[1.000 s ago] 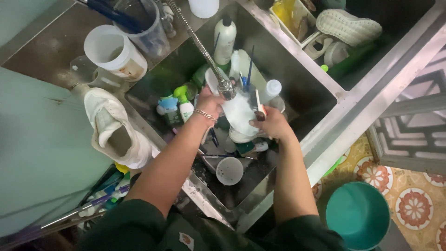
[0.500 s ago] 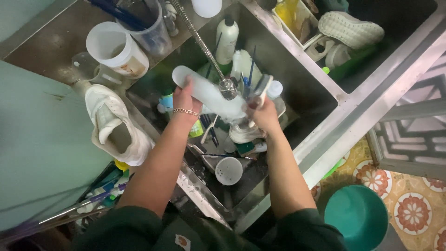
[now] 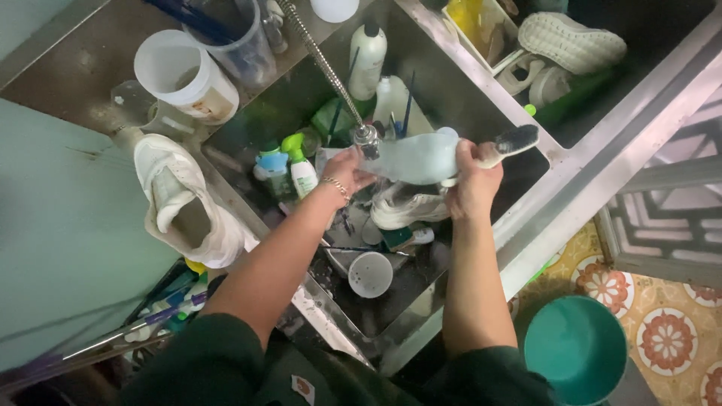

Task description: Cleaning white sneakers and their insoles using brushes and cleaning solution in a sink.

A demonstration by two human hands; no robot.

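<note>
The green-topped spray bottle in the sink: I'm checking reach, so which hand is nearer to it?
Left. The left hand holds the insole just right of the spray bottle; the right hand grips the insole's far end with a brush, farther off.

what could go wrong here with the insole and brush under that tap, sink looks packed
1. The pale insole is held under the tap by the left hand at one end only; wet, it might slip into the cluttered sink.
2. The right hand grips both insole and brush, so scrubbing could loosen that hold.
3. The spray bottle stands close to the left wrist and could be knocked over.
</note>
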